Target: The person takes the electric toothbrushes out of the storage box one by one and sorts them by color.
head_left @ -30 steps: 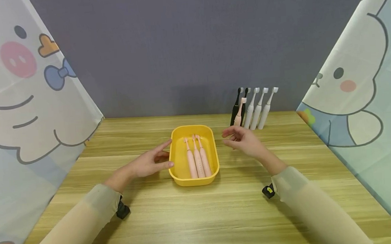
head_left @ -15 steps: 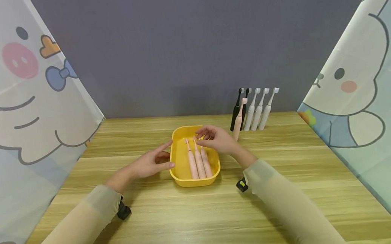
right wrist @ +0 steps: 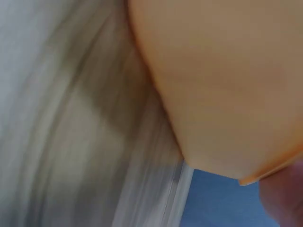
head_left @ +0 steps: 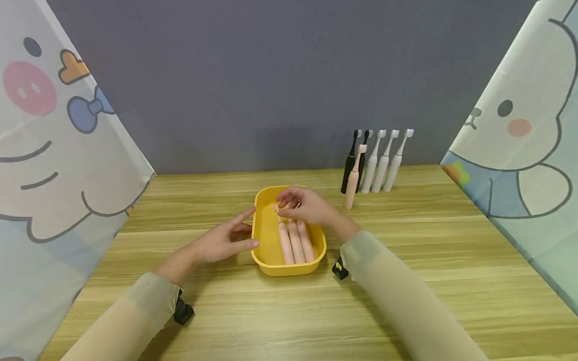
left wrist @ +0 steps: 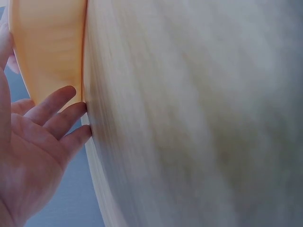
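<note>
Tabletop: wood-grained (head_left: 259,328), its pale and darker streaks running sideways, a soft sheen near me.
Back wall: plain dark grey (head_left: 282,80), rising behind the far edge.
Side cloths: a cartoon print on the left (head_left: 9,144), a white cartoon animal on the right (head_left: 537,129), both creased.
Sleeves: pale (head_left: 114,338), over both my forearms.
Yellow bin: mid-table (head_left: 290,270), holding three pink toothbrushes (head_left: 294,244) side by side.
Left hand: relaxed (head_left: 218,242), fingers extended against the bin's left side, grasping nothing.
Right hand: above the bin (head_left: 308,207), fingers bent over the brush heads; whether they pinch one, I cannot tell.
Standing brushes: beyond the bin to the right, two black (head_left: 347,173), three white (head_left: 381,168), one pink in front (head_left: 351,190).
</note>
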Demonstrator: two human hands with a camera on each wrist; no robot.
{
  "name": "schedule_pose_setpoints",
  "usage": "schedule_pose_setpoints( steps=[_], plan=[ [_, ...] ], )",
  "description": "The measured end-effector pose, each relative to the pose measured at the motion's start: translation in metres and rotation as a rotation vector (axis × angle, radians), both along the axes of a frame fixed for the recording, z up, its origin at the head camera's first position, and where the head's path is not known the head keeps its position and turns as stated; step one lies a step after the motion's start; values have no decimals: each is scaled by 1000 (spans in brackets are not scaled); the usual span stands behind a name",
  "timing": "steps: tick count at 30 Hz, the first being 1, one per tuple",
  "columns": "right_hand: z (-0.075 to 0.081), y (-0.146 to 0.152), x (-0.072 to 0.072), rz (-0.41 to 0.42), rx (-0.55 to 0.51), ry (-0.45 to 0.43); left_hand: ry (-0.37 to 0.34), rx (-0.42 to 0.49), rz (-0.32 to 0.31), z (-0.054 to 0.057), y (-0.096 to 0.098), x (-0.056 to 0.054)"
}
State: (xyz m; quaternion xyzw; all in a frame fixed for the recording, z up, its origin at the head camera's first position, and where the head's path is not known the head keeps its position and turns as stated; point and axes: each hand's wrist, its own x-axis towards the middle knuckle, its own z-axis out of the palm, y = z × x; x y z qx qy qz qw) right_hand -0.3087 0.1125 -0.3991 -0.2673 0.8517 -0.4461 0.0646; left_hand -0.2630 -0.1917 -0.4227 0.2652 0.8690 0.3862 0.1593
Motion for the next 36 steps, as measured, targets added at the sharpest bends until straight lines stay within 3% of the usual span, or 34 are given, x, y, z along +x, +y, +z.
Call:
schedule_pose_setpoints(
  steps=[9, 25, 30, 36],
  plan=[
    [-4, -6, -2, 47, 248, 24, 4, -2, -1, 4, 0, 2],
    [-8, -12, 2, 99, 523, 51, -1, -7, -5, 2, 0, 2],
    [-7, -12, 5, 99, 549, 47, -2, -7, -1, 1, 1, 2],
    [-7, -10, 5, 76, 498, 5, 4, -16, 5, 0, 1, 1]
  ],
)
